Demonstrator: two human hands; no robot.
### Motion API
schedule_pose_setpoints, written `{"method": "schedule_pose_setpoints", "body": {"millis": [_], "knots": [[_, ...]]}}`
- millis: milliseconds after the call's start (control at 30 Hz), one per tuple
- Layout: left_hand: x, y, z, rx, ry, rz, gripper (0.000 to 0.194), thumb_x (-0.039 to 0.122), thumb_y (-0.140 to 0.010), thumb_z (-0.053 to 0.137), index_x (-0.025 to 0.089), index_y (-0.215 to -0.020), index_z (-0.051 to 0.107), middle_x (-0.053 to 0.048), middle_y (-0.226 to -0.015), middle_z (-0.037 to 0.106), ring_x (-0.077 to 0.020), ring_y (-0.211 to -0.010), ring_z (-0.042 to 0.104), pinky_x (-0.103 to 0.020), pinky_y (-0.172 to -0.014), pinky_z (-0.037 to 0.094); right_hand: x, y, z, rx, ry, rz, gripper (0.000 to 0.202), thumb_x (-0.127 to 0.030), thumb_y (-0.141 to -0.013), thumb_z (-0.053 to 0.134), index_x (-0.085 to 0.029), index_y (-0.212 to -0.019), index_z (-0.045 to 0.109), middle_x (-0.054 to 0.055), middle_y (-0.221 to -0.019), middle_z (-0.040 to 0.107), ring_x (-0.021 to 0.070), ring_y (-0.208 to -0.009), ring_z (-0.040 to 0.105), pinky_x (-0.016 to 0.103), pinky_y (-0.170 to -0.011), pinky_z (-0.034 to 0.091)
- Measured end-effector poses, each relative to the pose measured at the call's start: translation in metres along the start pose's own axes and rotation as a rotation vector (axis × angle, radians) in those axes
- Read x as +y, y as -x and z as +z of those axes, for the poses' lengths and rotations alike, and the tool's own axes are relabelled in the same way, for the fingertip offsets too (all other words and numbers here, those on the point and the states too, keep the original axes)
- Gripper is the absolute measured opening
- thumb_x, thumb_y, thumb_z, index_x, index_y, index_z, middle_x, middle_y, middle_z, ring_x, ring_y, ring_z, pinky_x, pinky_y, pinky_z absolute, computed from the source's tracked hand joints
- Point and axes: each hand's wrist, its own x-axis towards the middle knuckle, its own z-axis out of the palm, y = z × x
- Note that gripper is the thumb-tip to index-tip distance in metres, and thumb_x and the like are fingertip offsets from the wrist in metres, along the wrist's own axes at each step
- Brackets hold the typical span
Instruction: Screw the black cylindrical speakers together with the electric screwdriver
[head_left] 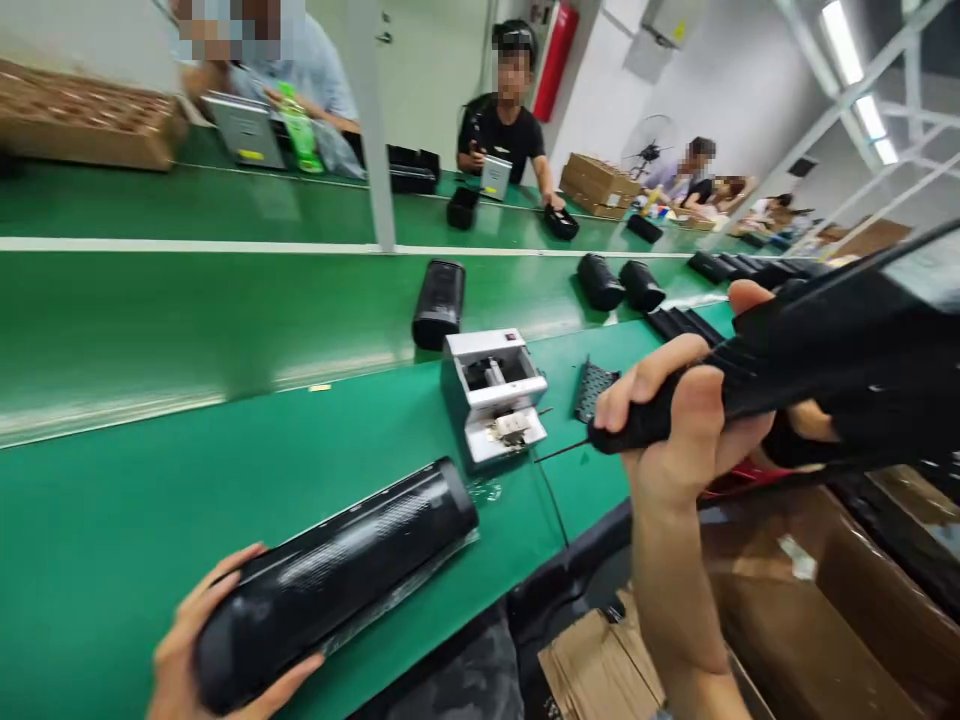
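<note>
My left hand (196,650) is wrapped round a black cylinder (337,575) lying on the desk (150,480); right hand (694,415) clenched on a black panel (810,365), small white machine (495,395) just ahead.

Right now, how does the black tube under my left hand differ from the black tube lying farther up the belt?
The near tube lies on the workbench, held at its end by the left hand; the far tube lies untouched on the belt. The near one looks longer and points diagonally. Both are black, glossy and on their sides.
</note>
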Motion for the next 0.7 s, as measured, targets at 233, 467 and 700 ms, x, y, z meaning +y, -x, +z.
{"method": "schedule_pose_setpoints", "body": {"millis": [233,467,700], "knots": [[0.003,0.010,0.004,0.003,0.114,-0.082,0.097,0.024,-0.094,0.089,0.048,-0.173,0.038,-0.011,-0.171,0.051,-0.0435,-0.156,0.055,-0.088,-0.131,0.035,0.050,-0.005,0.010,-0.025,0.007,-0.028,0.022,-0.040,-0.110,0.079,-0.031,-0.126,0.068,-0.010,-0.075,0.058,0.0102,-0.042,0.052,0.026,-0.038,0.044],[0.001,0.012,0.004,-0.007,0.088,-0.071,0.090,0.031,-0.098,0.087,0.043,-0.172,0.038,-0.013,-0.173,0.050,-0.0429,-0.160,0.055,-0.079,-0.129,0.048,0.070,0.018,0.014,-0.092,0.021,0.124,0.035,-0.032,-0.105,0.083,-0.028,-0.134,0.064,-0.010,-0.075,0.062,0.0101,-0.042,0.053,0.025,-0.040,0.046],[0.013,0.007,0.007,-0.032,0.084,-0.038,0.090,0.040,-0.099,0.091,0.036,-0.171,0.038,-0.020,-0.172,0.049,-0.0424,-0.159,0.055,-0.068,-0.123,0.056,-0.007,0.038,0.009,-0.196,-0.200,0.396,0.040,-0.042,-0.101,0.090,-0.036,-0.135,0.071,-0.011,-0.072,0.062,0.0111,-0.038,0.051,0.027,-0.036,0.048]]}}
